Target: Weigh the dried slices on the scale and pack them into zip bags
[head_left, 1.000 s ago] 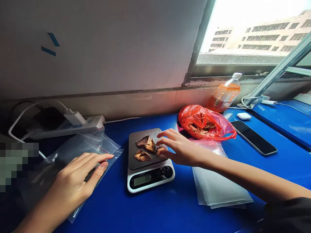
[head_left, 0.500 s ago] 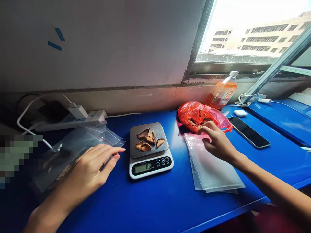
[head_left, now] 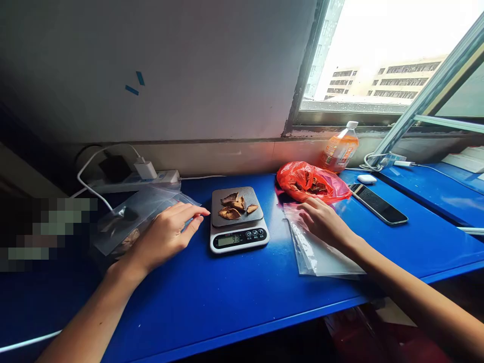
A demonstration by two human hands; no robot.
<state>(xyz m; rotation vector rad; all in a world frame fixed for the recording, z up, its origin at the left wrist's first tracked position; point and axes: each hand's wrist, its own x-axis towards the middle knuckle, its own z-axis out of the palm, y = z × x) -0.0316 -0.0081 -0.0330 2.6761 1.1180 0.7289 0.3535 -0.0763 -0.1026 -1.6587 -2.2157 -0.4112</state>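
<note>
My left hand (head_left: 174, 229) is held just left of the kitchen scale (head_left: 240, 239), its fingers stretched toward it and the thumb apart, with nothing in it. On the scale's dark plate lie several brown dried slices (head_left: 235, 204); the display seems to read 9.3. Above the upper end of a stack of clear plastic bags (head_left: 325, 259) is my right hand (head_left: 321, 217), fingers loosely bent, nothing visible in them. Whether it touches the bags I cannot tell. Just beyond it sits a red plastic bag (head_left: 289, 179), its mouth showing more dried slices (head_left: 315, 186).
Clear bags (head_left: 130, 212), one with brown contents, lie by my left forearm. Behind them is a power strip (head_left: 170, 177) with a white charger (head_left: 145, 169). An orange drink bottle (head_left: 340, 148), white earbud case (head_left: 366, 179) and phone (head_left: 380, 204) stand or lie right on the blue table (head_left: 227, 297).
The camera view has shifted. My right hand has moved from the red bag's edge to above the clear bags. The scale reading has risen from about 8.6 to 9.3. My left hand keeps its pose.
</note>
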